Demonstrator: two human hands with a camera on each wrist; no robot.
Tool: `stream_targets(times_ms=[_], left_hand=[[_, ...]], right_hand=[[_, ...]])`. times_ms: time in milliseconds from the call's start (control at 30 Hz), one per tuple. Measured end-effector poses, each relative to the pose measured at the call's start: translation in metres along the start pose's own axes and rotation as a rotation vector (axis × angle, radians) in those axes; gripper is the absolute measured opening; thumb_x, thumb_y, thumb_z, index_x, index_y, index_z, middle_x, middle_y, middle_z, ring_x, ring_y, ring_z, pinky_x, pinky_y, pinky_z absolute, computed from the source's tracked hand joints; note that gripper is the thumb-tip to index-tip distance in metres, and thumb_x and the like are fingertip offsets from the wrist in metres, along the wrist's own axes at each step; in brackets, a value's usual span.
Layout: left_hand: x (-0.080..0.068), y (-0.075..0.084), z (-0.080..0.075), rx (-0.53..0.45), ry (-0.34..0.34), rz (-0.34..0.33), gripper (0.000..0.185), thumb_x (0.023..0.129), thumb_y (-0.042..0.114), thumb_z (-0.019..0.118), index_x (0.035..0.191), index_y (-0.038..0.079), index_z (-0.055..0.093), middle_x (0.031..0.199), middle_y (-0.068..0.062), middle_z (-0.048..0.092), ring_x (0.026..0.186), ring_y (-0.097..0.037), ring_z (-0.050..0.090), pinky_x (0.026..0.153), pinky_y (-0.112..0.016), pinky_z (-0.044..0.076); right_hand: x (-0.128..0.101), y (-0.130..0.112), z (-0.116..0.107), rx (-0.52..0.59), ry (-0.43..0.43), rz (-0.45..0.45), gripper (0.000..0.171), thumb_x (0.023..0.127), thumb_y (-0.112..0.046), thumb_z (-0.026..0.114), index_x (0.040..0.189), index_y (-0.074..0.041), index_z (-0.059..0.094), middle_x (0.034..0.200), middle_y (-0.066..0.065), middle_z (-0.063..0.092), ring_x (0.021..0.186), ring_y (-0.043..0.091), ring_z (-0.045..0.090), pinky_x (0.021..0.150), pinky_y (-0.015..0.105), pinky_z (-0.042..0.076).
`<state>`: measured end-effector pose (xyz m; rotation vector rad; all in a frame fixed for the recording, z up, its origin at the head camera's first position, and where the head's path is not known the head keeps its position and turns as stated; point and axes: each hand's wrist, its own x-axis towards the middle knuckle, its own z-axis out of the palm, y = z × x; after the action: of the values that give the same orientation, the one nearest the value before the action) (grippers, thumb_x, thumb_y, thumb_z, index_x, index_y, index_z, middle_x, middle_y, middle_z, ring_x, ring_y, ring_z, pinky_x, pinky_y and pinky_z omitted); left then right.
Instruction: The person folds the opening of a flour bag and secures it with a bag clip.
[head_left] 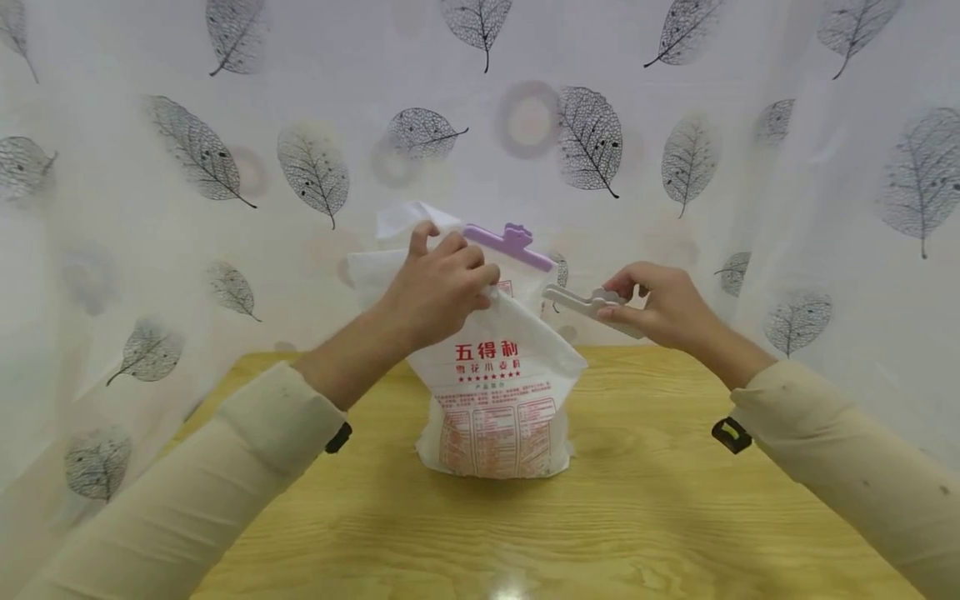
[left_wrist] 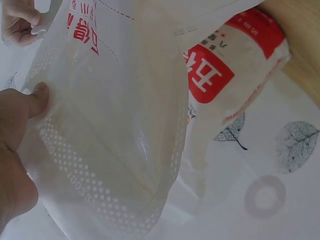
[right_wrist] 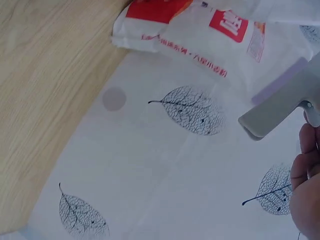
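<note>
A white flour bag (head_left: 491,367) with red print stands on the table, its upper part pulled up and creased. My left hand (head_left: 442,287) grips the bag's upper left part, with fingers bent over the plastic; in the left wrist view the thumb (left_wrist: 37,100) presses against the bag (left_wrist: 115,115). A purple bag clip (head_left: 513,243) sits along the top edge, just right of the left hand. My right hand (head_left: 656,304) pinches a grey bag clip (head_left: 585,304) by its handle, the clip's long bar pointing at the bag's right side. The right wrist view shows this grey clip (right_wrist: 280,102) overlapping the purple one.
The bag rests on a yellow wood-grain table (head_left: 337,517). Behind it hangs a pale curtain (head_left: 480,179) printed with dark leaves. Dark straps (head_left: 731,435) show at both sleeves.
</note>
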<state>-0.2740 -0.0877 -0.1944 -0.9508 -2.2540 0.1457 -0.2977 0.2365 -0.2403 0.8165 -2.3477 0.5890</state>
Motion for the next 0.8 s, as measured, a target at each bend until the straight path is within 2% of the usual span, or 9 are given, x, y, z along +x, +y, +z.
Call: stream_targets(times_ms=[100,267,433,533,667,800], left_hand=[[0.000,-0.001,0.001,-0.001,0.006,0.004,0.021,0.092,0.029,0.072,0.110,0.018,0.070,0.107,-0.002,0.069,0.110,-0.026,0.054,0.108,-0.056,0.023],[0.000,-0.003,0.002,-0.034,0.008,-0.008,0.020,0.092,0.028,0.072,0.109,0.018,0.071,0.107,-0.002,0.069,0.110,-0.026,0.054,0.107,-0.056,0.023],[0.000,-0.003,0.004,-0.103,0.012,-0.016,0.017,0.091,0.025,0.074,0.106,0.018,0.072,0.105,0.000,0.069,0.110,-0.024,0.054,0.108,-0.055,0.022],[-0.001,-0.003,0.007,-0.139,0.002,-0.018,0.016,0.091,0.025,0.074,0.106,0.018,0.072,0.105,0.001,0.069,0.110,-0.023,0.053,0.108,-0.055,0.021],[-0.005,-0.004,0.012,-0.179,-0.017,-0.029,0.020,0.092,0.026,0.073,0.110,0.019,0.071,0.110,0.000,0.067,0.113,-0.024,0.052,0.108,-0.055,0.021],[-0.016,-0.015,0.014,-0.200,-0.009,-0.064,0.037,0.091,0.032,0.072,0.125,0.019,0.064,0.125,-0.005,0.061,0.124,-0.026,0.047,0.109,-0.057,0.022]], right_hand=[[0.006,-0.014,0.001,0.112,0.019,0.014,0.018,0.077,-0.007,0.085,0.090,-0.006,0.072,0.077,0.002,0.067,0.073,0.011,0.053,0.073,0.021,0.040],[0.008,-0.031,0.012,0.212,0.008,0.093,0.014,0.076,-0.006,0.086,0.083,-0.008,0.074,0.075,0.002,0.067,0.074,0.011,0.054,0.069,0.022,0.041],[0.011,-0.040,0.033,0.308,0.062,0.070,0.014,0.075,-0.006,0.086,0.082,-0.007,0.075,0.075,0.004,0.068,0.072,0.011,0.056,0.066,0.021,0.043],[0.010,-0.043,0.045,0.328,0.090,0.042,0.015,0.075,-0.006,0.086,0.084,-0.005,0.074,0.076,0.006,0.068,0.075,0.014,0.058,0.070,0.022,0.045],[0.003,-0.042,0.050,0.289,0.087,0.033,0.020,0.075,-0.007,0.087,0.090,-0.004,0.074,0.078,0.004,0.067,0.077,0.015,0.057,0.074,0.024,0.044],[-0.002,-0.035,0.047,0.265,0.055,-0.003,0.026,0.077,-0.009,0.085,0.100,-0.006,0.075,0.083,0.001,0.068,0.079,0.014,0.058,0.076,0.022,0.045]])
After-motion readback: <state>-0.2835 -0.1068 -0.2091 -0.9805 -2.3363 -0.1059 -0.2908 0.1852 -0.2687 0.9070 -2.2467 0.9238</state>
